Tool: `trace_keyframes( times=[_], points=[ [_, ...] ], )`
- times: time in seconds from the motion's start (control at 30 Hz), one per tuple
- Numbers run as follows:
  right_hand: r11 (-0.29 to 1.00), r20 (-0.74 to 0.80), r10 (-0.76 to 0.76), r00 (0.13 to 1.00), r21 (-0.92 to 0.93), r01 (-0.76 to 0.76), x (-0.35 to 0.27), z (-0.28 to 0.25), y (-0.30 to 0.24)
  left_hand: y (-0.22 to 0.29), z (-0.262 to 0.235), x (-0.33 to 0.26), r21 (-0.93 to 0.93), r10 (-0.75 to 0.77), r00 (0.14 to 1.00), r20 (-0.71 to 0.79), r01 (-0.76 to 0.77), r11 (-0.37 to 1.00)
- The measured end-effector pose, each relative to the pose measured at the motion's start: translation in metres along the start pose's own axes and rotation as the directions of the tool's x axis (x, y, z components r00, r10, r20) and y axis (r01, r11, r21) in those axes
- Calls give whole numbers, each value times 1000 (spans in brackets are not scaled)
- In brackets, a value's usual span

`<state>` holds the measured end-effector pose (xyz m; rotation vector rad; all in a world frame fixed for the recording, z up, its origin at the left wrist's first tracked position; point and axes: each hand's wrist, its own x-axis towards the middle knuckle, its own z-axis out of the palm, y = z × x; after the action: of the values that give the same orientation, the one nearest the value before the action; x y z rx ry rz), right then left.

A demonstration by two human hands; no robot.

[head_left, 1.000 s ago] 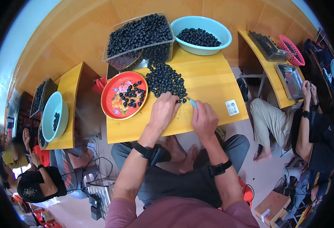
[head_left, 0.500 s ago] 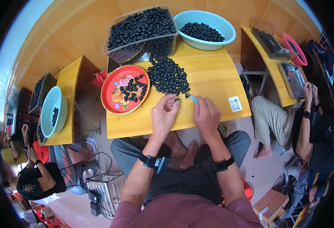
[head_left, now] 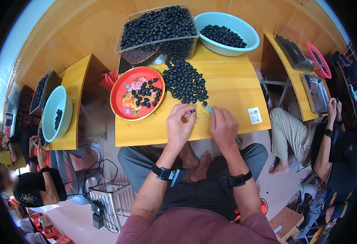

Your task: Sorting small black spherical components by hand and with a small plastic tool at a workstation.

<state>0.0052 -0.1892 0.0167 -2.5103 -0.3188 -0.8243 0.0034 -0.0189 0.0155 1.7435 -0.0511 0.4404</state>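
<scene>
From my end, the nearest things I have are the left hand (head_left: pixel 180 125), its thumb and forefinger pinched on 1 dark berry-like ball (head_left: pixel 192 111) over the near part of the bench (head_left: pixel 231 89), and the right hand (head_left: pixel 225 127), closed round a slim light-blue tool (head_left: pixel 209 110). To do this well, I would make the pinch light but steady, so the ball neither slips nor gets crushed, roll it until the spot to be worked faces the tool, and bring the tip in with small wrist movements, the left thumb clear of its path. The tool's long axis slants out of the right hand, away from me and to the left, toward the near edge of the loose pile (head_left: pixel 184 83) rather than straight at the held ball; its tip is too small for me to tell whether it touches anything. The ball looks round, so I can read no long axis or facing in it. Pale crumbs (head_left: pixel 201 118) lie between the hands. Farther off, the red floral plate (head_left: pixel 117 106) sits left of the pile, dark balls scattered on it. Farthest, the clear plastic bin (head_left: pixel 158 44), heaped with balls, stands beside the turquoise basin (head_left: pixel 227 51), which holds more.
</scene>
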Motion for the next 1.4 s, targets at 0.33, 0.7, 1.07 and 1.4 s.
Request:
trace_keyframes(
  times=[0.33,0.7,1.07,1.4],
  points=[
    [981,12,-188,982,53,188,1,-7,-4,4,3,0,62,-12,999,34,9,998],
    [973,34,-228,973,46,226,2,-5,-4,6,3,-4,112,28,999,35,-32,993],
    [968,48,-248,967,32,247,3,-4,-5,6,5,-6,164,-7,1000,25,3,986],
    [986,78,-165,983,15,165,2,-7,-6,5,0,-6,-145,-217,974,67,224,964]
  ],
)
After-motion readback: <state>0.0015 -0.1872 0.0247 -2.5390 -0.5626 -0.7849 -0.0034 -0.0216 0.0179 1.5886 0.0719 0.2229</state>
